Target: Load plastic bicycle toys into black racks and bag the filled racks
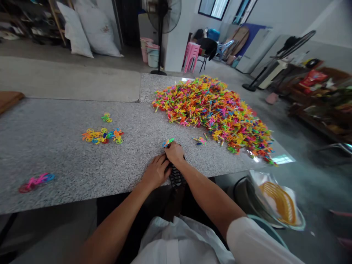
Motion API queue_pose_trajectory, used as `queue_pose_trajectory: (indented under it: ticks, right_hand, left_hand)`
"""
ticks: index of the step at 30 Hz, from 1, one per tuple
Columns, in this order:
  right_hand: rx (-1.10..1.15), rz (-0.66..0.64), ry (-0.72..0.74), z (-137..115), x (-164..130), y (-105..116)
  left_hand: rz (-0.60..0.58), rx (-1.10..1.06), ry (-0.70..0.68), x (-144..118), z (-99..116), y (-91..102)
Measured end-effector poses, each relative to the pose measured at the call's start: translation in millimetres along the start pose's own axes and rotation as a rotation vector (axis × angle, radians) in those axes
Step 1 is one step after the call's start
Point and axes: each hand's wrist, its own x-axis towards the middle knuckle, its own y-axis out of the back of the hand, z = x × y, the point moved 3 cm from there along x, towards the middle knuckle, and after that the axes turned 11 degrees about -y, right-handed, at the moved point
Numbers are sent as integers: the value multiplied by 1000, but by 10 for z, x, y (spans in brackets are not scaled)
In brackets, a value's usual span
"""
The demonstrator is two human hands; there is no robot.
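Observation:
My right hand (174, 152) is closed at the front end of a black slotted rack (177, 178), its fingers pinched on a small blue and green plastic piece (168, 142). Just left of it, my left hand (156, 170) curls over the rack's side, with its fingertips partly hidden by the right hand. The rack reaches over the table's near edge toward my lap. A big heap of small bright plastic pieces (209, 106) covers the right end of the grey speckled table (132, 157). A few loose pieces (201, 140) lie between the heap and my right hand.
Small clusters of pieces lie to the left: a mixed one (103, 135), a green and yellow one (106, 117) and a pink and blue one (37, 182). A bucket (247, 200) with a yellow basket (279, 201) stands right of me. A fan (162, 18) stands behind the table.

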Motion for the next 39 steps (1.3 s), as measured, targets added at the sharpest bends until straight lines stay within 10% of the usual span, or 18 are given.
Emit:
queue_pose_trajectory:
  ticks: [6,12,15,20,29,39]
  right_hand:
    - [-29,-136,186,234,191,323]
    - [-137,220,-188,1269,528,997]
    - [-171,145,-165,1485,551,975]
    - [-137,-44,-46,1388,421,782]
    - [-227,18,163,1331,628,889]
    - [-4,-28,147,1330,467,676]
  left_hand:
    - [10,19,-8,-5,-54,-10]
    - [27,10,1,-24,-104,-46]
    - [17,13,16,-19,-103,-43]
    - [1,17,10,-22,-115,-39]
    - [65,-26,29,-71,-151,-61]
    - [339,-379,425,410,-595,130]
